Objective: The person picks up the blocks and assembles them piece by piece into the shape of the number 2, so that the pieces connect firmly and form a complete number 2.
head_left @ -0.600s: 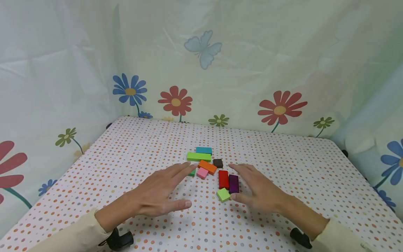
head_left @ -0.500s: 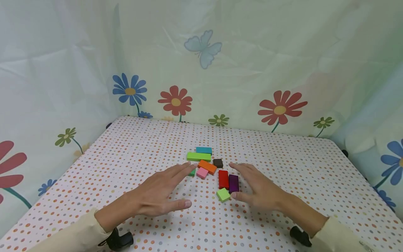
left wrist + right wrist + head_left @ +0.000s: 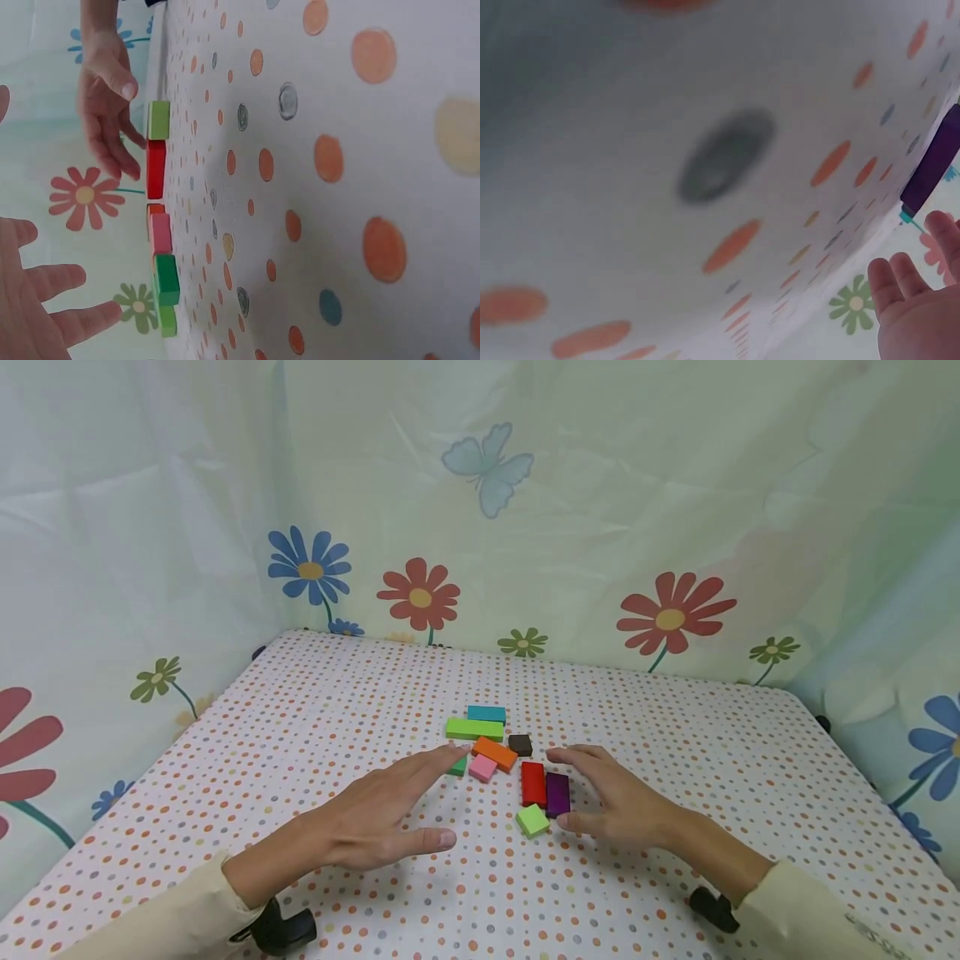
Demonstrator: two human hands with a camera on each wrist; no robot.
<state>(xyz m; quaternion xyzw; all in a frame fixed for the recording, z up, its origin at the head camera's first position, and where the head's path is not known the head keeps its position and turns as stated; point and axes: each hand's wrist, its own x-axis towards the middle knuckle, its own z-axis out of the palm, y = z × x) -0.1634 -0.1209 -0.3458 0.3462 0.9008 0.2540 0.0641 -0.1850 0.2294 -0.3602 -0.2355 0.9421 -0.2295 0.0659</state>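
Note:
Several coloured wooden-looking blocks lie loosely grouped mid-table in the head view. My left hand [image 3: 382,814] hovers left of them, fingers extended, holding nothing; its fingertips are nearest the green block [image 3: 457,767], partly hidden behind them. On the other side, my right hand [image 3: 618,802] is spread with nothing in it, beside the purple block [image 3: 557,795]. The red block [image 3: 533,784] lies against the purple one, with a small lime block [image 3: 532,821] in front. Farther back are the pink block [image 3: 482,768], orange block [image 3: 495,754], black block [image 3: 520,745], long light-green block [image 3: 475,729] and blue block [image 3: 486,714].
A white dotted cloth covers the table [image 3: 375,685]. Pale curtains [image 3: 585,510] printed with flowers and a butterfly surround it at the back and sides. A dark wrist-camera mount [image 3: 281,931] sits under the left sleeve, another mount [image 3: 714,910] under the right.
The head view has tilted slightly, shifting the scene up a little. My right thumb has moved slightly inward and up. The blocks keep their places on the table, and both hands still hold nothing.

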